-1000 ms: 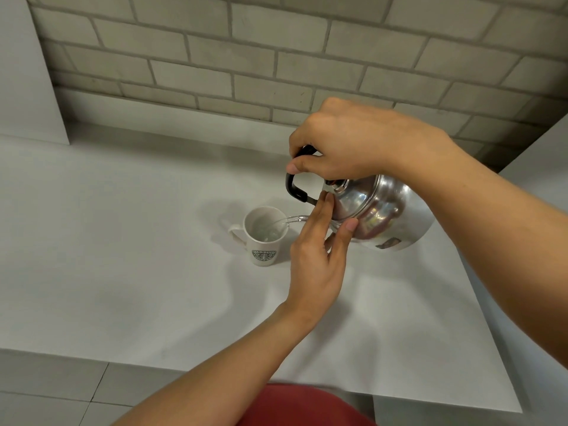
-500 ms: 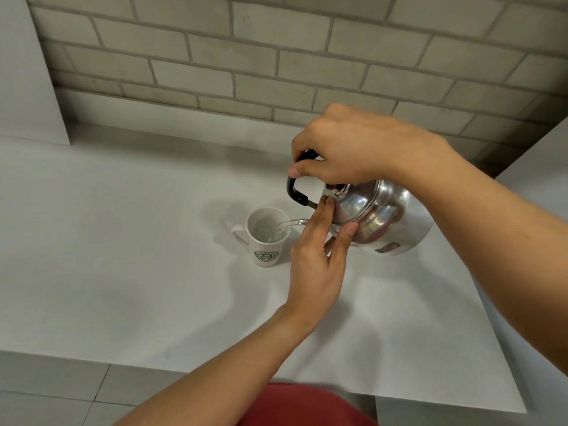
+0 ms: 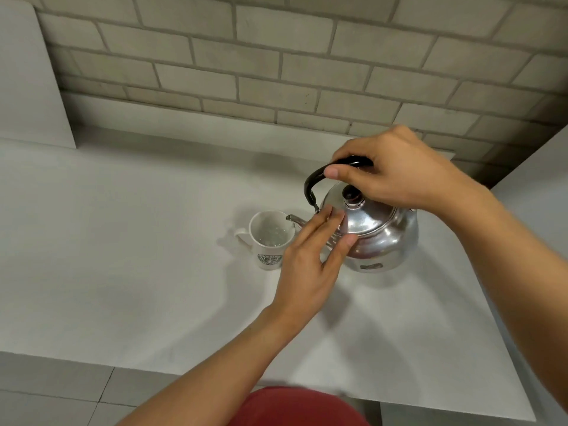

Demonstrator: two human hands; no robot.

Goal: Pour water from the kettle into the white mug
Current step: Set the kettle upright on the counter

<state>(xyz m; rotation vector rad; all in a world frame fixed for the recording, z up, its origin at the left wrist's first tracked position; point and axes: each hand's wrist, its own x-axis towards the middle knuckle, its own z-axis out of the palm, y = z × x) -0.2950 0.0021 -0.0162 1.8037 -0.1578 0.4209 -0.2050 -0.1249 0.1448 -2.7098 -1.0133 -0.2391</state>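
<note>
White mug [image 3: 268, 241]: upright on the white counter [image 3: 123, 241], handle on the side away from the kettle, green round logo facing the camera, clear water inside.
Steel kettle [image 3: 379, 233]: just right of the mug, close to level; whether its base touches the counter cannot be told.
Spout [image 3: 295, 219]: its tip is at the mug's right rim; no stream shows.
Lid knob [image 3: 352, 195]: dark, on the kettle's lid, right of the mug and higher in the view.
Black handle [image 3: 313, 182]: arches over the lid, above and right of the mug.
Right hand [image 3: 387, 173]: closed around the top of the black handle, thumb laid along it, pointing toward the mug's side.
Left hand [image 3: 310, 265]: just right of the mug, fingers [image 3: 322, 222] spread flat and pressed on the kettle's near shoulder beside the spout; grips nothing.
Brick wall [image 3: 276, 56]: grey, behind the mug at the counter's far edge.
Red garment [image 3: 301, 407]: at the lower edge, nearer the camera than the mug.
</note>
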